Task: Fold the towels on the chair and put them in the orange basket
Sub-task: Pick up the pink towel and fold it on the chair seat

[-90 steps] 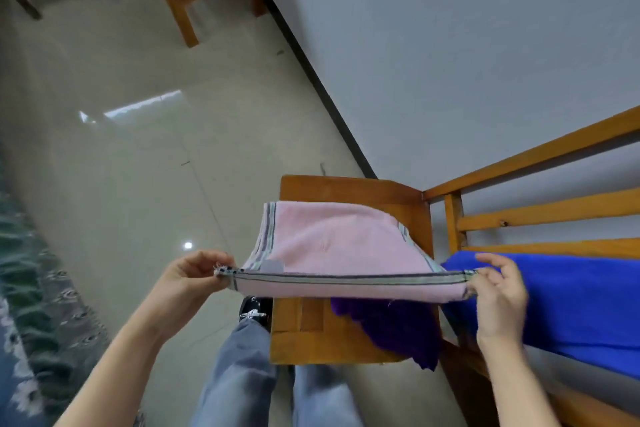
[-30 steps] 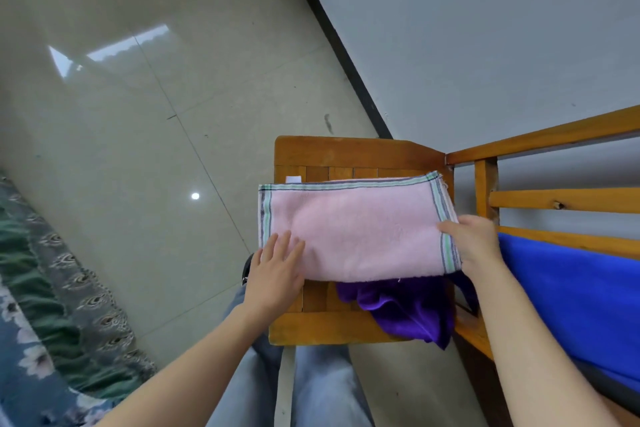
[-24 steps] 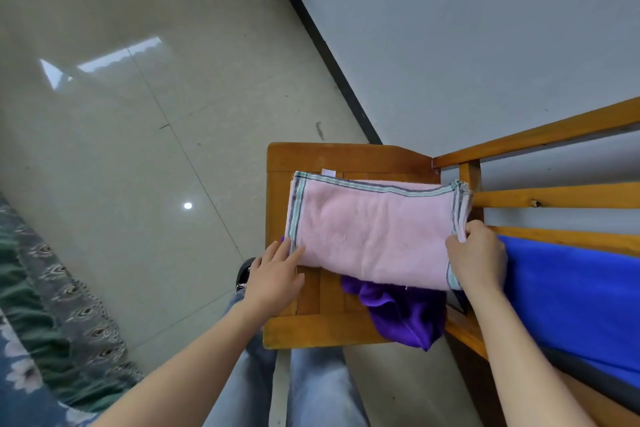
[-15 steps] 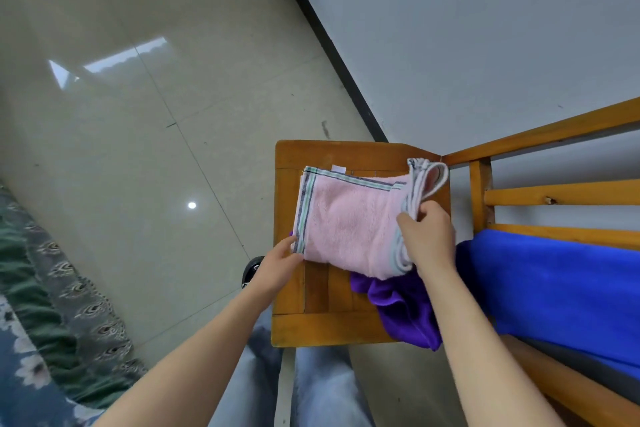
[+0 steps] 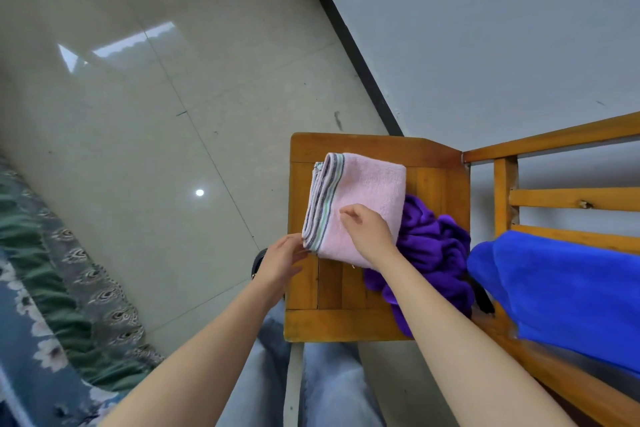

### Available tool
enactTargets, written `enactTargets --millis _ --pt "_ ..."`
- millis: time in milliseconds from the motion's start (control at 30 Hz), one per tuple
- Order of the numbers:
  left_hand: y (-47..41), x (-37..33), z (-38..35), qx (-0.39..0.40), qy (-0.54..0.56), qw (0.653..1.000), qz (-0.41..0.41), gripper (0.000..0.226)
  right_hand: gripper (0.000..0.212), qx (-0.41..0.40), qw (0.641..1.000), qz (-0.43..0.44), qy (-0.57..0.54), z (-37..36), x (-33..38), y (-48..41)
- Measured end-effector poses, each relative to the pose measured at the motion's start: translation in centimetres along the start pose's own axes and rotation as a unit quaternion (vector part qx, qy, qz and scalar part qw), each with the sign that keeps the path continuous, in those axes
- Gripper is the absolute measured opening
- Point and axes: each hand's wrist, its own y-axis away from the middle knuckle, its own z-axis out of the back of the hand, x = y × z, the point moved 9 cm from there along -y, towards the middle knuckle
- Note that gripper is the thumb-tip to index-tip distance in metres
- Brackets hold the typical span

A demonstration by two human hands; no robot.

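Observation:
A pink towel (image 5: 367, 184) with striped edges lies folded into a small rectangle on the wooden chair seat (image 5: 346, 324). My right hand (image 5: 367, 229) rests on top of its near half, fingers loosely bent. My left hand (image 5: 280, 263) touches the towel's near left corner with straight fingers. A crumpled purple towel (image 5: 433, 246) lies on the seat to the right, partly under the pink one and under my right forearm. A blue towel (image 5: 561, 295) hangs over the chair's wooden rails at the right. No orange basket is in view.
The chair stands against a grey wall (image 5: 485, 28) with a black skirting. Pale tiled floor (image 5: 138, 114) spreads to the left. A flowered green and blue fabric (image 5: 41, 288) lies at the left edge. My jeans-clad legs (image 5: 329, 385) are just before the seat.
My right hand carried the pink towel's right end over to the left, halving it, and now rests on top. My left hand stayed at the near left corner.

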Motion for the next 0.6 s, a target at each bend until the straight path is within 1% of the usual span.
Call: enactTargets --millis 33,67,100,133,167,200,233,267,300,333,367,400,467,533,600 --pt "-0.1 -0.1 0.1 -0.013 -0.041 0.999 -0.019 0.029 0.031 -0.017 0.997 0.026 0.065 0.5 -0.3 0.3" --pt "-0.3 -0.4 0.3 -0.034 -0.096 0.994 -0.047 0.036 0.032 -0.036 0.987 0.056 0.146 0.9 -0.8 0.8" --pt "-0.3 -0.9 0.5 -0.067 -0.166 0.980 -0.082 0.044 0.033 -0.058 0.967 0.090 0.230 1.2 -1.3 1.3" --pt "0.1 -1.9 0.6 -0.103 -0.260 0.951 -0.131 0.048 0.033 -0.077 0.941 0.122 0.307 1.5 -1.7 1.9" --pt "0.9 -3.5 -0.1 -0.131 -0.378 0.893 -0.209 0.050 0.035 -0.089 0.911 0.149 0.373 1.5 -2.3 2.4" --pt "1.7 -4.8 -1.5 -0.144 -0.483 0.811 -0.297 0.051 0.041 -0.091 0.887 0.165 0.421 1.3 -3.1 2.7" --pt "2.6 -5.6 -3.4 -0.137 -0.545 0.734 -0.382 0.053 0.053 -0.078 0.870 0.173 0.455 1.0 -4.0 2.8" --pt "3.1 -5.4 -5.2 -0.115 -0.606 0.655 -0.436 0.055 0.066 -0.061 0.856 0.177 0.481 0.5 -5.0 2.7" --pt "3.0 -4.7 -6.7 -0.071 -0.658 0.601 -0.447 0.057 0.078 -0.045 0.847 0.178 0.499 0.0 -5.9 2.5" --pt "2.4 -3.8 -7.6 -0.033 -0.696 0.569 -0.437 0.059 0.085 -0.035 0.842 0.179 0.508 -0.3 -6.5 2.3" --pt "1.2 -2.7 -7.8 -0.002 -0.726 0.561 -0.397 0.062 0.090 -0.036 0.840 0.184 0.510 -0.5 -6.8 2.0" --pt "0.5 -2.5 -7.6 0.003 -0.741 0.557 -0.376 0.067 0.094 -0.045 0.837 0.189 0.512 -0.6 -6.8 1.7" --pt "-0.3 -2.8 -7.0 -0.013 -0.741 0.554 -0.379 0.083 0.097 -0.071 0.828 0.198 0.520 -1.0 -6.3 1.3" --pt "-1.1 -2.5 -6.8 -0.022 -0.743 0.547 -0.385 0.090 0.092 -0.096 0.818 0.213 0.525 -1.5 -5.9 1.0" --pt "-1.3 -2.6 -7.0 -0.027 -0.736 0.550 -0.394 0.090 0.081 -0.121 0.811 0.233 0.523 -1.6 -5.6 0.9"
